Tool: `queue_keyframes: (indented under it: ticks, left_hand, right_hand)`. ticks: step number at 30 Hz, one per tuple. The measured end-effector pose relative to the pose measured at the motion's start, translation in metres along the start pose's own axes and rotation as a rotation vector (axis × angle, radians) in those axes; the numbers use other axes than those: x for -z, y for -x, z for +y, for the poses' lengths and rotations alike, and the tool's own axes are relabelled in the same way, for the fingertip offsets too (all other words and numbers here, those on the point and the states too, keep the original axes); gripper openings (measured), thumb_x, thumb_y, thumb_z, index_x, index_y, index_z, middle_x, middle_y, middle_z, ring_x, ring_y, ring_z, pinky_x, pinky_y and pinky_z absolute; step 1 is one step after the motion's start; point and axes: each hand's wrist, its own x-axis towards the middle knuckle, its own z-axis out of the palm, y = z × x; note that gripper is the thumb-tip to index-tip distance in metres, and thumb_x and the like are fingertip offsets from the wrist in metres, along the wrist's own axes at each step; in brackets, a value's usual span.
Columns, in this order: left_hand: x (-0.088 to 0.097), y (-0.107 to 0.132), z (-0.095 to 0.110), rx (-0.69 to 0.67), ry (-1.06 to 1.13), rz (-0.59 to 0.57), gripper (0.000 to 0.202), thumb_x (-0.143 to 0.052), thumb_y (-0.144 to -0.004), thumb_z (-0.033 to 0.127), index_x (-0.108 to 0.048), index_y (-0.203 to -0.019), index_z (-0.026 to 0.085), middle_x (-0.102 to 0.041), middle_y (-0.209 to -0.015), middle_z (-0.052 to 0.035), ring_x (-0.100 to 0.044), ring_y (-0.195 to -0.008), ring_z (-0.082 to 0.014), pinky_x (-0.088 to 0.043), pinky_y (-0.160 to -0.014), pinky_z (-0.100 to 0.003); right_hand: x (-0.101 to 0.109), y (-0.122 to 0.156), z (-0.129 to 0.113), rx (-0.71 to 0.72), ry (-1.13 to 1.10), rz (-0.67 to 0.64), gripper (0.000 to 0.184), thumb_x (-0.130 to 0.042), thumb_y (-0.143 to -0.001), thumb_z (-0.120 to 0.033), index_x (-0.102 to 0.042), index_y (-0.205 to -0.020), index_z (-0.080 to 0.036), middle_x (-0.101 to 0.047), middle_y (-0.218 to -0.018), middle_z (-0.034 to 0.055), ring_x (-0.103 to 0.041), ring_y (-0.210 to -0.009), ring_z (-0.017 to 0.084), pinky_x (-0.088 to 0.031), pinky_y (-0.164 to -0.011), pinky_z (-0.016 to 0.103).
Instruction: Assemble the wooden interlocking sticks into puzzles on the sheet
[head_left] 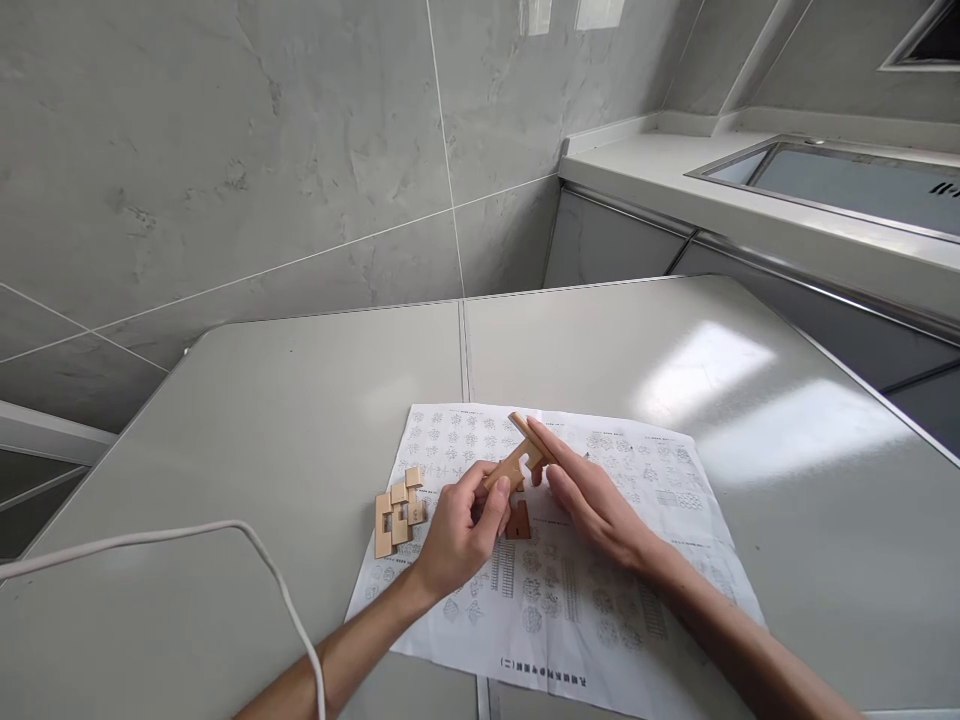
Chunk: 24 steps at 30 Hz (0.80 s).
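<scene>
My left hand (461,530) pinches the near end of a notched wooden puzzle piece (517,462) held just above a printed instruction sheet (585,600). My right hand (589,495) grips a second wooden stick (525,432) that crosses the first piece at its far end. A small darker wooden block (517,520) lies on the sheet under my hands. A partly joined cluster of wooden puzzle pieces (397,510) rests at the sheet's left edge, a little left of my left hand.
The sheet lies on a grey table (300,400) with a seam down its middle. A white cable (225,530) curves over the table's near left. A tiled wall stands behind, and a counter with a sink (840,180) is at the right.
</scene>
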Motion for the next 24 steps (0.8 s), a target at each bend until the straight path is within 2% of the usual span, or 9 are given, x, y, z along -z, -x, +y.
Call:
queue_keyframes:
  ticks: [3,8,12,15,17,21,24]
  left_hand:
    - [0.000,0.000,0.003,0.009,0.000,0.021,0.038,-0.049,-0.109,0.053,-0.063,-0.104,0.018,-0.050,-0.062,0.0052,-0.043,-0.053,-0.0106,-0.037,-0.051,-0.023]
    - [0.000,0.000,0.005,0.011,-0.002,0.009,0.039,-0.047,-0.110,0.054,-0.061,-0.103,0.018,-0.047,-0.062,0.0056,-0.040,-0.053,-0.0103,-0.035,-0.051,-0.023]
    - [0.000,-0.001,0.003,0.005,0.000,-0.006,0.040,-0.047,-0.110,0.054,-0.061,-0.103,0.018,-0.046,-0.063,0.0058,-0.037,-0.053,-0.0101,-0.031,-0.050,-0.023]
    - [0.000,-0.001,0.000,0.005,0.007,-0.015,0.038,-0.048,-0.110,0.054,-0.059,-0.101,0.018,-0.045,-0.062,0.0063,-0.035,-0.052,-0.0100,-0.029,-0.049,-0.024]
    - [0.000,-0.001,-0.002,-0.005,0.012,-0.010,0.037,-0.048,-0.110,0.053,-0.057,-0.099,0.019,-0.044,-0.061,0.0070,-0.035,-0.051,-0.0101,-0.029,-0.049,-0.024]
    - [0.000,-0.002,-0.003,-0.013,0.031,-0.009,0.035,-0.048,-0.111,0.051,-0.057,-0.098,0.019,-0.047,-0.062,0.0060,-0.039,-0.052,-0.0101,-0.033,-0.050,-0.023]
    - [0.000,-0.001,-0.004,0.007,0.072,0.008,0.035,-0.047,-0.111,0.053,-0.057,-0.103,0.020,-0.050,-0.066,0.0053,-0.042,-0.052,-0.0100,-0.036,-0.048,-0.022]
  right_hand:
    - [0.000,-0.001,0.002,0.064,0.037,-0.002,0.059,-0.034,-0.116,-0.037,-0.019,-0.173,-0.045,-0.050,-0.166,0.0052,-0.070,-0.110,0.026,-0.059,-0.098,0.047]
    - [0.000,-0.001,0.004,0.099,0.043,0.017,0.061,-0.036,-0.115,-0.029,-0.019,-0.173,-0.045,-0.068,-0.141,0.0077,-0.070,-0.097,0.023,-0.060,-0.088,0.041]
    - [-0.002,-0.002,0.000,0.110,0.078,-0.004,0.062,-0.035,-0.114,-0.026,-0.021,-0.173,-0.043,-0.073,-0.119,0.0071,-0.070,-0.095,0.023,-0.060,-0.087,0.041]
    - [-0.006,-0.002,-0.005,0.112,0.094,-0.075,0.062,-0.036,-0.114,-0.027,-0.023,-0.173,-0.040,-0.073,-0.106,0.0062,-0.068,-0.083,0.021,-0.061,-0.077,0.038]
    - [-0.009,-0.002,-0.007,0.119,0.103,-0.107,0.062,-0.036,-0.114,-0.028,-0.022,-0.173,-0.039,-0.073,-0.104,0.0059,-0.065,-0.077,0.020,-0.059,-0.072,0.036]
    - [-0.014,0.000,-0.006,0.150,0.125,-0.114,0.064,-0.037,-0.114,-0.026,-0.018,-0.173,-0.039,-0.072,-0.106,0.0066,-0.064,-0.077,0.020,-0.058,-0.070,0.035]
    - [-0.017,0.001,-0.002,0.186,0.199,-0.043,0.064,-0.039,-0.113,-0.024,-0.022,-0.172,-0.039,-0.073,-0.105,0.0068,-0.064,-0.072,0.019,-0.055,-0.063,0.033]
